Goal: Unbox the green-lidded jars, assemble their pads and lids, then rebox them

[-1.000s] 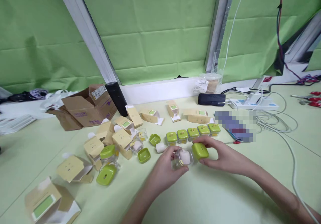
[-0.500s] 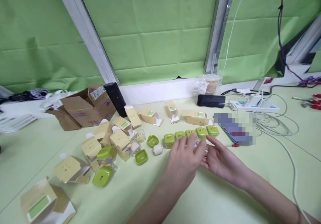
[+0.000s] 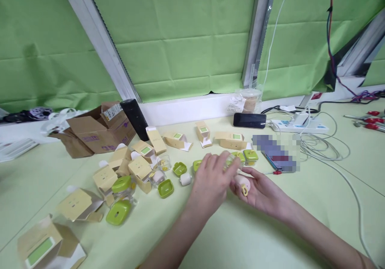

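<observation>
The left hand seems to pinch a clear cup beside the right hand. That palm is spread and turned up, likely so the white roll and yellow ring cannot fall. All are over the tabletop, well apart from its back edge.

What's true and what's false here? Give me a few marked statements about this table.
A pale piece with a yellow loop lies in the right hand. True.
The left hand is far from the right hand. False: the left hand is close beside it.
The cardboard box stands open. True.
The black phone leans on that box. False: the phone lies near the power strip.
A white roll lies beside an upturned green lid. True.
</observation>
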A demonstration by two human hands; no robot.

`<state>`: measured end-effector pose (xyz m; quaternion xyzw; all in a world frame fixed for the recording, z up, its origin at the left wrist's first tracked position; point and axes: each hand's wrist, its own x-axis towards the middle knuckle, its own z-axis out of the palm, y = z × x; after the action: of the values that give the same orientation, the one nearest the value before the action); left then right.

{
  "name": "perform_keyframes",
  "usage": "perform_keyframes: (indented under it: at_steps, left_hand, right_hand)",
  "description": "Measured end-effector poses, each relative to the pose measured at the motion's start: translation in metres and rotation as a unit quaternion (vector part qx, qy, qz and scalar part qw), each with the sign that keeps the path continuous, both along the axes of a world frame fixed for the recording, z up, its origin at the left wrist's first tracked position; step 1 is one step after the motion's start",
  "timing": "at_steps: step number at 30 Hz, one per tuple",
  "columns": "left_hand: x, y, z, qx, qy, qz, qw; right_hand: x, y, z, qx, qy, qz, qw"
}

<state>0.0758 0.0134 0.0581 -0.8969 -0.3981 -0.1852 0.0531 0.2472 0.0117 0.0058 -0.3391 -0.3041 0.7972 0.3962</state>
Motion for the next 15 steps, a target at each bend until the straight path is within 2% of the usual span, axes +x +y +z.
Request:
perform_keyframes:
  at_steps: [2, 5, 8, 12, 15]
  left_hand:
    - [-0.015, -0.001, 0.002, -0.066, -0.072, 0.065, 0.993]
    - [-0.044, -0.005, -0.002, -0.215, -0.156, 0.159, 0.951]
    - [-0.069, -0.013, -0.016, -0.321, -0.167, 0.159, 0.919]
    - [-0.08, -0.022, -0.029, -0.352, -0.133, 0.131, 0.917]
    - [-0.07, -0.023, -0.024, -0.318, -0.087, 0.161, 0.93]
  right_hand:
    - [0.003, 0.0, 0.004, -0.01, 0.001, -0.014, 1.0]
    - [0.004, -0.001, 0.007, 0.049, -0.064, -0.066, 0.995]
    - [0.0, -0.002, 0.003, 0.131, -0.187, -0.074, 0.971]
    - [-0.007, -0.003, -0.012, 0.211, -0.325, -0.029, 0.922]
    - [-0.008, -0.005, -0.018, 0.213, -0.33, -0.003, 0.92]
